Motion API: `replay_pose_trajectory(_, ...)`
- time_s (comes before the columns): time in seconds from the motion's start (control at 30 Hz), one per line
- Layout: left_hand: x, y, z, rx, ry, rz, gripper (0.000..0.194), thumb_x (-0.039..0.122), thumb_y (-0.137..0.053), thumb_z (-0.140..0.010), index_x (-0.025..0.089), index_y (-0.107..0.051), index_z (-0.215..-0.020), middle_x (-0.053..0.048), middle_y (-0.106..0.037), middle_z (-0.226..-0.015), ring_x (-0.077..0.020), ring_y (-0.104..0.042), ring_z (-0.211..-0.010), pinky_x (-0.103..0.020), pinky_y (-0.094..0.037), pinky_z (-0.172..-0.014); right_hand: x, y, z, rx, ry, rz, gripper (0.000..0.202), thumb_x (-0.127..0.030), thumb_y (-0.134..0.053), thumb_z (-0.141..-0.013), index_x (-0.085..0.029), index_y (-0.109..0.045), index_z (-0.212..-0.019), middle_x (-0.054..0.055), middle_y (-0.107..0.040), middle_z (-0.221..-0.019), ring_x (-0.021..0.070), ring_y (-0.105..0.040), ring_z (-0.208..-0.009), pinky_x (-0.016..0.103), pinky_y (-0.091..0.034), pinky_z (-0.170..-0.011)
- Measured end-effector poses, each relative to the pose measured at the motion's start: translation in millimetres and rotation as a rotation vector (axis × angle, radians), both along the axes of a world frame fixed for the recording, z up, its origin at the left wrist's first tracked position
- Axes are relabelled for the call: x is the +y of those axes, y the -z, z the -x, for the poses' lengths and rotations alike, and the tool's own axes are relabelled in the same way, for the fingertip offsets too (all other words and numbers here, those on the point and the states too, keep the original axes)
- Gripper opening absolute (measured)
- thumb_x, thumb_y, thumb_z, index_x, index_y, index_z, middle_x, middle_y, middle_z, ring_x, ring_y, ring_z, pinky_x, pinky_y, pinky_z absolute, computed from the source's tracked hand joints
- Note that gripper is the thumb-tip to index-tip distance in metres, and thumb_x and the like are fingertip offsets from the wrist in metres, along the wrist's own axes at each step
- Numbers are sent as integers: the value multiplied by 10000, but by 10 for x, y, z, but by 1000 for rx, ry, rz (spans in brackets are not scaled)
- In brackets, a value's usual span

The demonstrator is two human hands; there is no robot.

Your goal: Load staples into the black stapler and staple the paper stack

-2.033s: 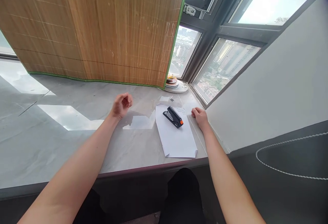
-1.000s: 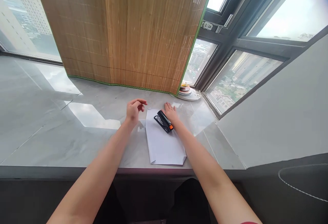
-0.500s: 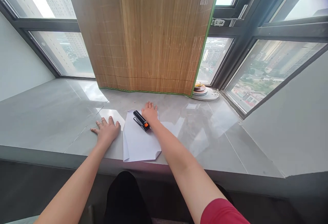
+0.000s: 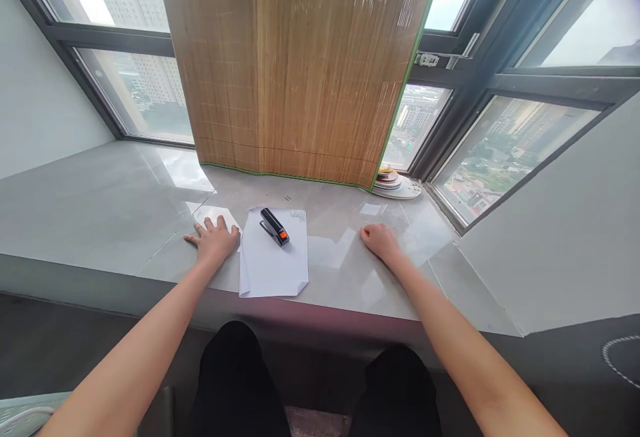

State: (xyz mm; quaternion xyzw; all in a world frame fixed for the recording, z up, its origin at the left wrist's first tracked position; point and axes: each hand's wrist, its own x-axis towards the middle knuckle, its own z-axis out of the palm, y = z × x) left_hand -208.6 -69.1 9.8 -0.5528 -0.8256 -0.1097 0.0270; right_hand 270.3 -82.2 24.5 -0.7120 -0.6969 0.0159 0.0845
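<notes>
My left hand (image 4: pixel 216 238) lies flat on the grey stone sill, fingers spread, at the left edge of the white paper (image 4: pixel 273 270). A black stapler (image 4: pixel 275 226) with an orange patch rests slantwise on the upper part of the sheets, and neither hand touches it. The paper has small printed text at its top right and turned-up lower corners. Well to the right of it, my right hand (image 4: pixel 381 241) rests on the sill as a loose fist. Its fingers curl under, and nothing shows in them. Two tiny staples (image 4: pixel 287 198) appear on the sill behind the paper.
A bamboo blind (image 4: pixel 305 77) with green edging hangs in front of the window, down to the sill (image 4: pixel 125 204). Stacked plates (image 4: pixel 395 185) stand in the back right corner. Dark window frames and white walls bound both sides. My knees are below the sill's front edge.
My right hand has moved right from behind the stapler, off the paper, and its fingers have curled in. The small staples are now uncovered. My left hand stays flat; the view has shifted slightly.
</notes>
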Motion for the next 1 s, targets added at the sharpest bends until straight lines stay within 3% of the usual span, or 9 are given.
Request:
replay_pose_trajectory(0.1, 8, -7, -2, -3, 0, -7, 634, 478, -328, -1052, 116, -521, -1535, -303, -379, -1659, -569, -267, -1546, -846, -177, -1163, -386, 86, -649, -125, 257, 55, 495, -356, -417, -1067, -167, -840, -892, 163, -782, -949, 268, -724, -893, 318, -447, -763)
replay_pose_trajectory(0.2, -2, -37, -27, -3, 6, -20, 617, 471, -343, -1047, 115, -532, -1514, -307, -393, -1642, -571, -274, -1540, -846, -192, -1153, -572, 140, -876, -128, 307, 58, 518, -395, -379, -1086, -200, -848, -984, 158, -791, -1023, 293, -745, -984, 334, -481, -805)
replay_pose_trajectory(0.37, -87, -108, -63, -53, 13, -39, 557, 424, -357, -1048, 106, -613, -1427, -303, -447, -1595, -554, -316, -1516, -797, -319, -1116, -587, 110, -807, -101, 311, 68, 525, -372, -358, -1092, -195, -849, -1036, 170, -791, -1074, 293, -746, -1052, 347, -498, -892)
replay_pose_trajectory(0.53, -216, -225, -124, -42, 148, -206, 420, 214, -403, -985, 115, -756, -1189, -239, -569, -1465, -399, -519, -1371, -564, -433, -1159, -597, 69, -785, -78, 304, 57, 539, -371, -349, -1091, -197, -856, -1029, 171, -793, -1065, 301, -745, -1065, 360, -507, -917)
replay_pose_trajectory(0.63, -273, -245, -322, -79, 263, -210, 461, 165, -446, -931, 89, -714, -1298, -231, -603, -1440, -365, -544, -1364, -480, -448, -1175, -612, 51, -774, -88, 300, 54, 521, -360, -368, -1082, -187, -856, -1030, 171, -796, -1064, 304, -751, -1061, 358, -513, -913)
replay_pose_trajectory(0.7, -317, -195, -522, -119, 340, -147, 581, 216, -456, -950, 37, -568, -1492, -246, -575, -1510, -365, -507, -1440, -478, -416, -1218, -626, 31, -753, -97, 308, 52, 516, -358, -374, -1083, -172, -855, -1064, 181, -795, -1089, 301, -751, -1079, 352, -513, -930)
replay_pose_trajectory(0.8, -398, -57, -788, -86, 415, -12, 817, 457, -481, -998, -47, -354, -1628, -304, -389, -1680, -438, -293, -1606, -565, -264, -1302, -649, 1, -720, -101, 329, 54, 525, -354, -363, -1091, -154, -847, -1126, 202, -788, -1131, 296, -749, -1114, 345, -511, -960)
replay_pose_trajectory(0.87, -449, 33, -893, -35, 426, 58, 940, 591, -464, -1000, -75, -312, -1645, -325, -263, -1731, -478, -172, -1640, -606, -170, -1320, -661, -11, -709, -104, 323, 56, 528, -346, -355, -1091, -152, -844, -1137, 203, -787, -1139, 299, -751, -1116, 351, -515, -960)
replay_pose_trajectory(1.0, -523, 144, -1117, 9, 494, 94, 971, 623, -405, -1024, -103, -273, -1656, -333, -184, -1747, -469, -124, -1653, -568, -100, -1338, -670, -29, -698, -107, 320, 62, 520, -342, -356, -1089, -145, -835, -1144, 203, -785, -1159, 304, -748, -1139, 360, -519, -967)
